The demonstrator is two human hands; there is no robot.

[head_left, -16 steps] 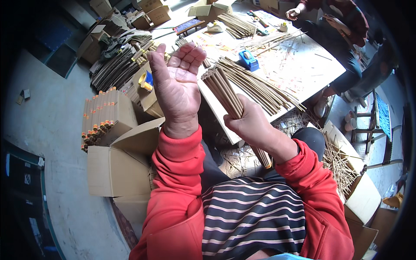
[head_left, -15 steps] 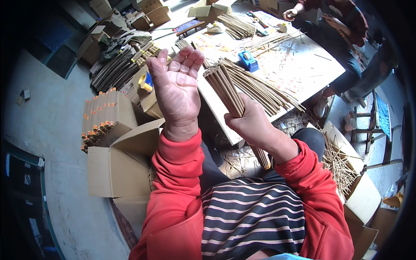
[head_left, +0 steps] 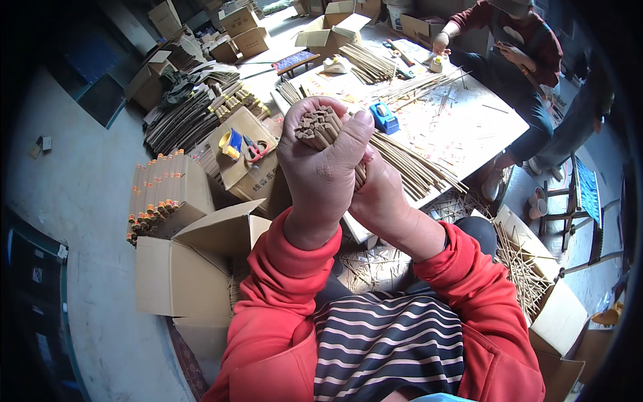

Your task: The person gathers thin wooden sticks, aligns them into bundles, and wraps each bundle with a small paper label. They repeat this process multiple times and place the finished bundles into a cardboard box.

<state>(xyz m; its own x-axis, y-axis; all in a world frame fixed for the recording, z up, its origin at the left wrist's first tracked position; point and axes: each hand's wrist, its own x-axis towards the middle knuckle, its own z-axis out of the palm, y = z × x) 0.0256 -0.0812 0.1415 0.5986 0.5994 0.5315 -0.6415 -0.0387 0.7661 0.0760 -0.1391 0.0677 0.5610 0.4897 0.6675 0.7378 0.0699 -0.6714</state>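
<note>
A thick bundle of thin brown sticks (head_left: 320, 128), perhaps incense, points its blunt ends up and away from me. My left hand (head_left: 318, 161) is wrapped round the upper end of the bundle. Just below and to the right, my right hand (head_left: 382, 191) grips the same bundle, its fingers partly hidden behind the left hand. Beyond my hands, more loose brown sticks (head_left: 415, 164) lie along the near side of the white table (head_left: 485, 127). A blue tape dispenser (head_left: 384, 118) stands beside them.
Red-handled scissors (head_left: 254, 151) and a yellow-and-blue tape roll (head_left: 231, 144) lie on a carton to the left. An open carton (head_left: 157, 278) and stacked wrapped bundles (head_left: 157, 187) stand nearer. Loose sticks fill a box (head_left: 526, 268) at right. A co-worker (head_left: 536, 47) sits across the table.
My left hand, spread open and apart before, has come over and closed round the bundle's upper end. The right hand keeps its hold. The co-worker's hand has shifted by the far tape dispenser.
</note>
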